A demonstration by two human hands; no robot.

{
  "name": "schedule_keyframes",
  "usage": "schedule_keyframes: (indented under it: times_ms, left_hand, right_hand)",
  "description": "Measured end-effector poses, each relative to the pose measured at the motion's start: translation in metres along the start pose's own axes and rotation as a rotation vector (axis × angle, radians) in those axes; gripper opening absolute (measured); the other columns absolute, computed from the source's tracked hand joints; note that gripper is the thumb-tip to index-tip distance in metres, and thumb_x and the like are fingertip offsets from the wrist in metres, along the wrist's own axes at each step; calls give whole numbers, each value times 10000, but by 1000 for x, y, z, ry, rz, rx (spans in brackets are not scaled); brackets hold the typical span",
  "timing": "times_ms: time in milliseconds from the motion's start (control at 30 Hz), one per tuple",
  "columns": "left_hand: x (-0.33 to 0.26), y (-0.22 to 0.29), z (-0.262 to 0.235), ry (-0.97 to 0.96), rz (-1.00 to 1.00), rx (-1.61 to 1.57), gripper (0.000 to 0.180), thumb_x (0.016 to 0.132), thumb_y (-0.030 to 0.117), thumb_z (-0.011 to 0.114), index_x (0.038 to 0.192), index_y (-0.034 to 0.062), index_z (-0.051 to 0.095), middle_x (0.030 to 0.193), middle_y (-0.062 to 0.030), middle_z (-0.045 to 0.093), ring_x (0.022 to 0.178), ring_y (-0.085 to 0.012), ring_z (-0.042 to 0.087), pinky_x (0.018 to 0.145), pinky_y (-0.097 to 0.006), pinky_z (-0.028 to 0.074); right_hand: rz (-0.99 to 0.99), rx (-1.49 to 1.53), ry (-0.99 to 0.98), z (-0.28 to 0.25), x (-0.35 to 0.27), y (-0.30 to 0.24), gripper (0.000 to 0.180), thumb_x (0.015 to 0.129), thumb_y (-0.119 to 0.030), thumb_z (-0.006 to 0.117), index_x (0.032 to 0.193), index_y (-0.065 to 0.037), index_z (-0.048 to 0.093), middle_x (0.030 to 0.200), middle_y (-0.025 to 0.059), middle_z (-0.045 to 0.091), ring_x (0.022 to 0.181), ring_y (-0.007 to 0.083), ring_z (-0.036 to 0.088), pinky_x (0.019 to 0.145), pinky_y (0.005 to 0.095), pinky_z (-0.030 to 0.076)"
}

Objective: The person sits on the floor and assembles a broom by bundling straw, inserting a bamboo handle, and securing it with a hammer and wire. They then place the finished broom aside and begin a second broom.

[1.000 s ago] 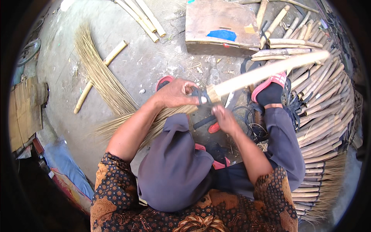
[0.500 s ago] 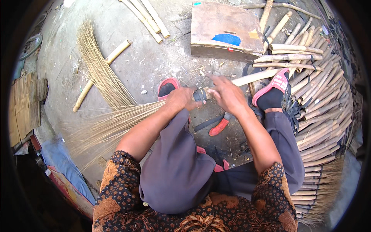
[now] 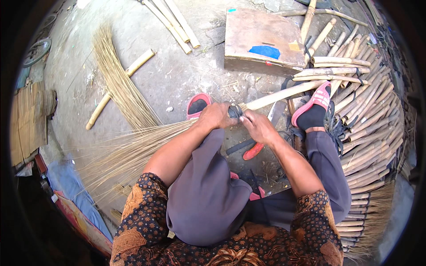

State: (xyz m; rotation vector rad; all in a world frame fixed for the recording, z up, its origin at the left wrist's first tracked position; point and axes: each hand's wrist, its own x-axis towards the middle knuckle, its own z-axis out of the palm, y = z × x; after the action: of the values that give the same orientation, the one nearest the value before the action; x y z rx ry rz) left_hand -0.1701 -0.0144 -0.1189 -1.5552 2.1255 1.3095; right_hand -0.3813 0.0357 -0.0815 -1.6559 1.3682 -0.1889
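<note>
A bundle of long straw-coloured bristles (image 3: 155, 141) lies across my right knee, its loose ends fanning left. My left hand (image 3: 215, 116) is wrapped round its bound end. A black rubber strip (image 3: 234, 111) circles the bristles there, around a pale bamboo handle (image 3: 284, 94) that runs right toward a pink sandal (image 3: 317, 103). Close against the strip, my right hand (image 3: 258, 126) has its thumb and fingers pinched together, apparently on the strip; its exact hold is hidden. Beneath the right hand lies a tool with a red handle (image 3: 254, 151), partly covered.
A wooden box (image 3: 266, 37) stands ahead. To the right is a large pile of bamboo handles (image 3: 368, 119), with bristle ends (image 3: 377, 217) nearer me. Another bristle bundle (image 3: 120, 80) lies across a bamboo stick (image 3: 100, 111) at left. Several bamboo sticks (image 3: 175, 26) lie at the far side.
My right hand has come down and in from above the bamboo handle to the black strip, its fingers closing. My left hand keeps its grip. The whole view has shifted slightly.
</note>
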Motion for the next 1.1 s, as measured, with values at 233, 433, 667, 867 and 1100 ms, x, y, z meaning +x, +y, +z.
schedule_keyframes:
  times_ms: [233,433,667,867,1100]
  left_hand:
    - [15,-19,6,24,85,-396,774,769,493,879,1234,-85,656,1070,-271,740,1019,-313,736,879,-398,569]
    - [13,-9,0,8,17,-175,817,736,537,836,1258,-68,665,1038,-276,748,1000,-336,746,901,-398,566]
    - [12,-2,-3,-2,19,-128,820,723,549,802,1263,-56,679,1055,-286,752,1024,-374,746,915,-433,570]
    - [10,-1,-4,5,56,-97,774,719,534,787,1255,-17,693,1091,-292,746,1031,-417,740,902,-460,578]
    - [-16,-1,-16,-103,36,329,898,754,534,815,1425,-6,562,1224,-283,709,1232,-381,658,1049,-455,476]
  right_hand:
    - [204,112,325,81,-20,12,211,1055,-255,576,1031,-50,530,897,276,653,876,528,633,753,573,484]
    - [237,176,623,108,-11,-4,168,995,-175,649,1052,-39,567,949,237,634,884,479,639,777,560,502]
    - [248,105,785,113,-6,-14,193,931,-118,697,1010,-13,557,1006,226,583,900,460,626,795,546,515]
    - [293,-85,777,103,3,2,197,912,-125,706,992,-15,562,978,215,584,877,461,622,792,564,507]
    - [210,40,507,66,-19,-2,254,956,-231,698,1040,-16,593,993,219,655,894,412,677,779,513,544]
